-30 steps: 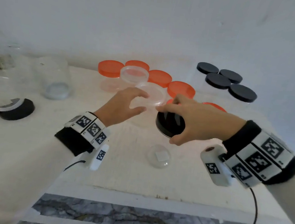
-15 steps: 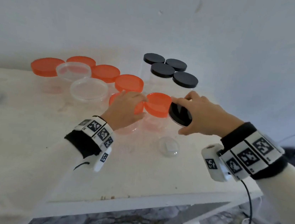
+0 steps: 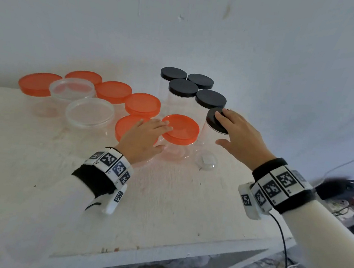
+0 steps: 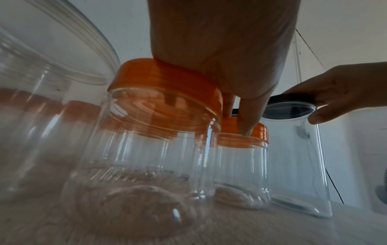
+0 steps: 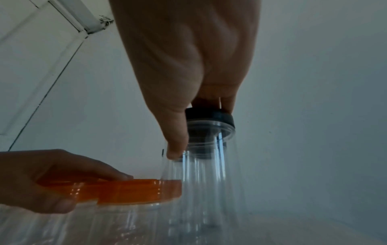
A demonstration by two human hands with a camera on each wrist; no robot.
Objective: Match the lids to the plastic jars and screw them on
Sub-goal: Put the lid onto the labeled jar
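Right hand: fingers spread flat over the black lid, thumb held clear beside the tall clear jar; no curled grip is visible.
Left hand: fingers extended, tips resting on the orange lid; palm above a second orange-lidded jar.
Task item location: the black lid sits on the tall jar at the table's right side, just beside four black-lidded jars.
Key relation: the jar's long axis stands upright; the lid lies directly under the right hand, well clear of the left. The right hand is judged better placed to turn it.
Lid seating: appears slightly tilted; thread engagement cannot be determined.
Hidden or unclear: right fingertips covered by the hand; jar walls nearly invisible from the head view; a small clear dome of unknown purpose lies near the jars.
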